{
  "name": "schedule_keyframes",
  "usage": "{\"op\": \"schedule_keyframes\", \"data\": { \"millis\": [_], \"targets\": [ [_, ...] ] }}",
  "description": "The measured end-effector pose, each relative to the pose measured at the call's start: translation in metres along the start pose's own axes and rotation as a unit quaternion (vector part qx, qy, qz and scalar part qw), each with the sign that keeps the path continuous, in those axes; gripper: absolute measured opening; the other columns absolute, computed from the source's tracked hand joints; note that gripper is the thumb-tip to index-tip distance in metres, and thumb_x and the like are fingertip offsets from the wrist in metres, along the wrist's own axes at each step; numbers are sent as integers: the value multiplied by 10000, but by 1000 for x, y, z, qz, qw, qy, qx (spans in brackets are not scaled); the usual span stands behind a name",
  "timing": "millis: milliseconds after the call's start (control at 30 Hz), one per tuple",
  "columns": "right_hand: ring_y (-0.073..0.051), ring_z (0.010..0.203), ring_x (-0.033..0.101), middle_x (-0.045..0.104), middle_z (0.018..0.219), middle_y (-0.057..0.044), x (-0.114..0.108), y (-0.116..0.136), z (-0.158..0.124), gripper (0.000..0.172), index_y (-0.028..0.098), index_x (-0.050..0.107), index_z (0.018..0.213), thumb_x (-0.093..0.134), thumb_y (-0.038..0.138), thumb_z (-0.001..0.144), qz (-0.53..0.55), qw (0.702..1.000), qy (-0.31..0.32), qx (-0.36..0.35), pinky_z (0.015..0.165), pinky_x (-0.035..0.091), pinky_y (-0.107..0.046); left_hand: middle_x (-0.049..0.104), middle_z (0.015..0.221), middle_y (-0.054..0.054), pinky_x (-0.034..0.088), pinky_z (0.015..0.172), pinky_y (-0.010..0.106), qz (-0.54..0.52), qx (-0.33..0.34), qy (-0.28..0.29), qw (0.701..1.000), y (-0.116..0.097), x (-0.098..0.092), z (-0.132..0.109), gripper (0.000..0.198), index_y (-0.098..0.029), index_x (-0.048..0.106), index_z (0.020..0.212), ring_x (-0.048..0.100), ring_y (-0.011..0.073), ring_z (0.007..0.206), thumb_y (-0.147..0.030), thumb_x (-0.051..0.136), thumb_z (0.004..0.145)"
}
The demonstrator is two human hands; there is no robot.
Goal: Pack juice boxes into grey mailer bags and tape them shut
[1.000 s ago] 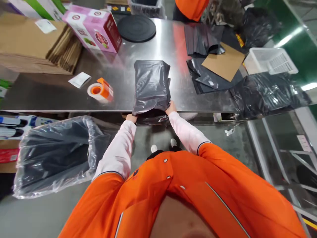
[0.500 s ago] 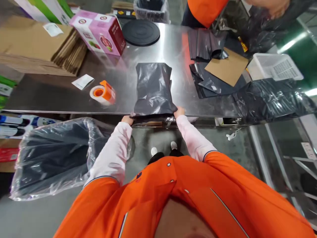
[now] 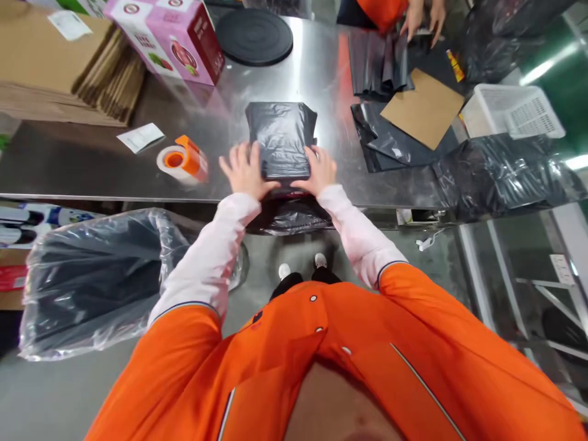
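A black plastic mailer bag (image 3: 280,138), filled and lumpy, lies on the steel table (image 3: 92,165) near its front edge. My left hand (image 3: 245,170) rests on the bag's left near corner with the fingers spread flat. My right hand (image 3: 318,171) presses on the right near corner, fingers stretched out too. The bag's near flap looks folded over onto the parcel under both hands. An orange tape dispenser (image 3: 182,160) sits just left of my left hand.
A pink carton (image 3: 172,38), a stack of flat cardboard (image 3: 59,73), a black round disc (image 3: 254,35), loose black bags (image 3: 381,61), a cardboard sheet (image 3: 421,107) and a white basket (image 3: 512,110) lie on the table. Another person's hands (image 3: 420,15) work at the far side. A lined bin (image 3: 101,275) stands at my left.
Both hands left the table's front edge, where they gripped the bag's near end, and moved up onto the bag, folding its end over. The bag now looks shorter.
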State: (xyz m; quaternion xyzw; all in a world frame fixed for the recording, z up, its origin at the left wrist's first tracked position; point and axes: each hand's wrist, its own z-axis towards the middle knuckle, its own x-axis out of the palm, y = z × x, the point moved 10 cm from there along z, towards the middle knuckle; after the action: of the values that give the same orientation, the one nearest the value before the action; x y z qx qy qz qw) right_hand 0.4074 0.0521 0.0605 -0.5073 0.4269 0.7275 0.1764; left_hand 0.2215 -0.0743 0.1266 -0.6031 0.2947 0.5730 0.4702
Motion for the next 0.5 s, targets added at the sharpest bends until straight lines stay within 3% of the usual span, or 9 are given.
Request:
{"op": "schedule_keyframes", "data": {
  "millis": [67, 133, 233, 300, 333, 400, 467, 500],
  "targets": [
    [-473, 1685, 189, 246, 1807, -199, 7, 29, 22, 1183, 226, 335, 1741, 977, 479, 780, -50, 998, 0, -46, 1336, 173, -767, 232, 1825, 189, -18, 1320, 772, 13, 42, 22, 999, -23, 15, 20, 1123, -204, 321, 1764, 157, 454, 1682, -396, 930, 840],
    [-470, 1682, 208, 236, 1808, -213, 14, 27, 22, 1198, 214, 335, 1743, 996, 415, 764, -63, 997, 14, -39, 1347, 175, -746, 218, 1831, 186, -34, 1301, 797, 22, 38, 34, 998, -12, 27, 24, 1109, -214, 326, 1764, 140, 457, 1683, -396, 928, 850],
    [-448, 1669, 276, 262, 1792, -257, 12, -23, -14, 1297, 149, 321, 1742, 1040, 387, 689, -11, 999, 4, 47, 1367, 244, -649, 182, 1835, 209, -3, 1284, 823, 20, -14, 2, 1000, 31, 30, -1, 1133, -243, 328, 1766, 122, 487, 1686, -425, 934, 825],
    [-417, 1613, 409, 387, 1725, -290, 17, -74, -54, 1276, 86, 367, 1707, 1043, 385, 667, 72, 983, 23, 167, 1343, 347, -566, 279, 1798, 233, 105, 1302, 780, -11, 0, -21, 1000, 35, 34, -28, 1025, -219, 424, 1725, 218, 493, 1662, -429, 902, 844],
    [-400, 1535, 520, 501, 1644, -295, 26, -96, -78, 1176, 58, 453, 1649, 1032, 370, 674, 126, 964, 50, 231, 1299, 421, -527, 400, 1736, 242, 199, 1300, 733, -37, 28, -22, 999, 25, 41, -42, 882, -195, 525, 1662, 324, 483, 1619, -424, 862, 879],
    [-346, 1236, 736, 748, 1318, -244, 48, -122, -123, 749, 49, 703, 1357, 982, 309, 713, 220, 914, 120, 320, 1128, 572, -455, 673, 1473, 219, 381, 1236, 617, -96, 111, 21, 989, -18, 67, -65, 473, -171, 756, 1404, 563, 421, 1435, -379, 731, 980],
    [-262, 887, 783, 802, 916, -138, 64, -128, -155, 285, 103, 772, 944, 913, 265, 757, 271, 882, 165, 348, 897, 635, -376, 794, 1201, 170, 482, 1153, 528, -145, 169, 94, 970, -71, 102, -81, 270, -179, 856, 1133, 689, 346, 1231, -296, 636, 1029],
    [-223, 761, 753, 766, 773, -93, 67, -127, -165, 202, 133, 732, 801, 882, 265, 775, 283, 878, 171, 346, 798, 625, -338, 812, 1133, 153, 510, 1123, 494, -163, 182, 125, 962, -95, 119, -85, 255, -184, 870, 1053, 714, 320, 1169, -259, 628, 1027]
  ]
}}
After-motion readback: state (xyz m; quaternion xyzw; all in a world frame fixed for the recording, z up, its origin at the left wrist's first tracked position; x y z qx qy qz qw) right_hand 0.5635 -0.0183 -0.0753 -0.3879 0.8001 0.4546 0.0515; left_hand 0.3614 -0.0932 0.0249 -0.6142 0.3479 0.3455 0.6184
